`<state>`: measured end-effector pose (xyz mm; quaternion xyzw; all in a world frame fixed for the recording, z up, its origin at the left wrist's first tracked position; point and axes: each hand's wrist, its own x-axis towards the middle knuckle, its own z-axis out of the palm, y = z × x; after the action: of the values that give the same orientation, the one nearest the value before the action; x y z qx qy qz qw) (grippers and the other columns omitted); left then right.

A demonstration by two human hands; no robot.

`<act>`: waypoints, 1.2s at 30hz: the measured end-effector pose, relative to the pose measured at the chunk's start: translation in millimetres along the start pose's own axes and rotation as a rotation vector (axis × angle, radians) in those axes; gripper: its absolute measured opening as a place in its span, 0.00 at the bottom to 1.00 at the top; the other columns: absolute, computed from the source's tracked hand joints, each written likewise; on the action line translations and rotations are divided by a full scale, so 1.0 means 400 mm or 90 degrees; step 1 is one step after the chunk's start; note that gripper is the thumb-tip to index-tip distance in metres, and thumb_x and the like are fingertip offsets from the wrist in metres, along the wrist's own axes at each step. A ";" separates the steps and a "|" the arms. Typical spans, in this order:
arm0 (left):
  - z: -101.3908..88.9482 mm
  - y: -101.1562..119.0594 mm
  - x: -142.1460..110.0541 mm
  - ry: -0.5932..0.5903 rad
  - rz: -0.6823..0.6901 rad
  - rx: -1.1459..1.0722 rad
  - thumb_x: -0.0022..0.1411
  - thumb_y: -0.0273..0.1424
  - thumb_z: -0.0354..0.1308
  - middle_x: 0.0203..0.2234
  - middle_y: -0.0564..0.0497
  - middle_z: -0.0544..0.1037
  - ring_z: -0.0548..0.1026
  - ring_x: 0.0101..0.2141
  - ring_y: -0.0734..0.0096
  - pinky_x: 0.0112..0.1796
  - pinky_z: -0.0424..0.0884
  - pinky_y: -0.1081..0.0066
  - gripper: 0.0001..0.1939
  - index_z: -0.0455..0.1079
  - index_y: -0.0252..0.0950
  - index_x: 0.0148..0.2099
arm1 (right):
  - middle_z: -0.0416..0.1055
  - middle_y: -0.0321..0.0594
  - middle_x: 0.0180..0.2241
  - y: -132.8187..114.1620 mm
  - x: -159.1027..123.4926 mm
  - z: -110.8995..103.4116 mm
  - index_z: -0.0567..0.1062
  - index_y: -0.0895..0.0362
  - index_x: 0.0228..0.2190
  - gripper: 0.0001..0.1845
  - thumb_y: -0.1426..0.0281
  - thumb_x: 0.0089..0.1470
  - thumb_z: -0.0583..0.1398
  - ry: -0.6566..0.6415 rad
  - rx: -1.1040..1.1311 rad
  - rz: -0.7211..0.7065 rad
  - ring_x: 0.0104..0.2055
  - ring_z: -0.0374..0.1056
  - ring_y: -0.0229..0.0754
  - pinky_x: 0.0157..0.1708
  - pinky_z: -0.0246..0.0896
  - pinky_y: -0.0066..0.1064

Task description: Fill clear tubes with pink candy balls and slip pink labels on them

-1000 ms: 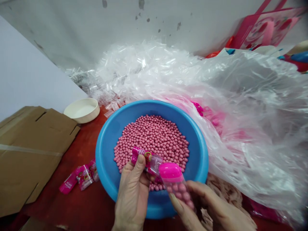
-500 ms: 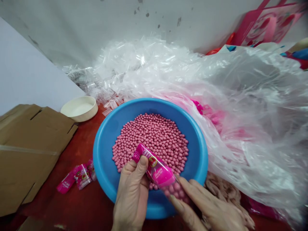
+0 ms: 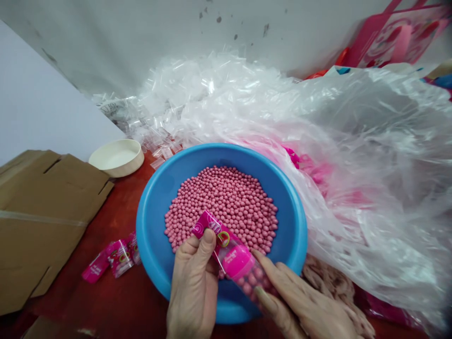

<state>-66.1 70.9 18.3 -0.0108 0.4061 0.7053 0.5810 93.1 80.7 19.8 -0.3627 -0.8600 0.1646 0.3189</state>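
From where I stand, the packets [image 3: 120,258] at the left lie on the red counter [image 3: 122,207] right by the blue basin [image 3: 151,226], so a bumped basin could shove them about. In the middle, over the pink balls [image 3: 222,202] heaped in the basin, a printed see-through sleeve [image 3: 212,225] slants down to the right, and the pink cap [image 3: 239,261] of a clear container [image 3: 253,281] looks to be inside its lower end. Push that in crooked and the thin film could crease or split at the edge. Should the cap be loose, which I can't tell from here, the balls inside might spill. Over on the right, the plastic sheeting [image 3: 370,155] laps against the basin and could catch on a sleeve or wrist.

As for the hold, the left grip [image 3: 193,282] is pinched on the sleeve's upper part, thumb on top, fingers curled underneath; I'd guess a hard shove could tug the slick film out of it. The right grip [image 3: 307,301] grasps the container's lower part, thumb on the near side and fingers along the far side, spread only as wide as the container.
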 end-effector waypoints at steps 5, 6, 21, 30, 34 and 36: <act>0.002 -0.001 -0.001 0.001 0.004 -0.016 0.43 0.34 0.71 0.23 0.52 0.79 0.76 0.25 0.75 0.35 0.74 0.75 0.09 0.77 0.35 0.26 | 0.78 0.40 0.35 -0.003 -0.003 0.023 0.70 0.54 0.53 0.20 0.70 0.58 0.55 -0.008 -0.033 0.037 0.21 0.72 0.35 0.19 0.69 0.17; 0.003 -0.001 -0.001 0.006 0.004 -0.020 0.42 0.33 0.71 0.23 0.52 0.79 0.76 0.25 0.74 0.35 0.74 0.74 0.09 0.77 0.35 0.26 | 0.77 0.40 0.33 -0.008 -0.002 0.025 0.69 0.54 0.54 0.21 0.71 0.58 0.55 -0.013 -0.034 0.046 0.19 0.71 0.34 0.18 0.68 0.17; 0.002 -0.007 0.000 0.043 0.011 0.007 0.39 0.36 0.72 0.22 0.52 0.79 0.75 0.24 0.73 0.35 0.73 0.71 0.13 0.75 0.35 0.25 | 0.77 0.39 0.37 0.003 0.009 0.015 0.69 0.52 0.53 0.22 0.73 0.57 0.55 -0.020 0.003 0.013 0.33 0.75 0.36 0.31 0.71 0.16; -0.016 -0.008 0.004 -0.070 -0.053 0.118 0.34 0.35 0.75 0.19 0.49 0.79 0.72 0.18 0.74 0.20 0.65 0.77 0.18 0.78 0.32 0.28 | 0.75 0.38 0.44 0.056 0.005 0.014 0.67 0.57 0.54 0.21 0.71 0.58 0.56 -0.010 -0.087 -0.149 0.41 0.74 0.38 0.40 0.68 0.16; -0.009 -0.004 0.009 -0.075 -0.086 0.105 0.34 0.35 0.74 0.19 0.50 0.79 0.73 0.20 0.75 0.24 0.67 0.78 0.16 0.78 0.32 0.27 | 0.75 0.36 0.43 0.040 -0.005 0.016 0.62 0.55 0.57 0.24 0.70 0.59 0.56 -0.009 -0.190 -0.154 0.36 0.75 0.38 0.34 0.69 0.13; -0.005 -0.002 0.010 -0.079 -0.104 0.077 0.34 0.35 0.75 0.20 0.50 0.79 0.75 0.22 0.75 0.29 0.69 0.77 0.16 0.78 0.33 0.27 | 0.74 0.38 0.43 0.033 -0.009 0.020 0.56 0.57 0.60 0.28 0.69 0.60 0.54 -0.006 -0.220 -0.142 0.34 0.76 0.39 0.32 0.70 0.15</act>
<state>-67.6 73.0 14.4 0.0348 0.4091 0.6293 0.6598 96.5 86.7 5.8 -0.3134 -0.9118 -0.0202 0.2644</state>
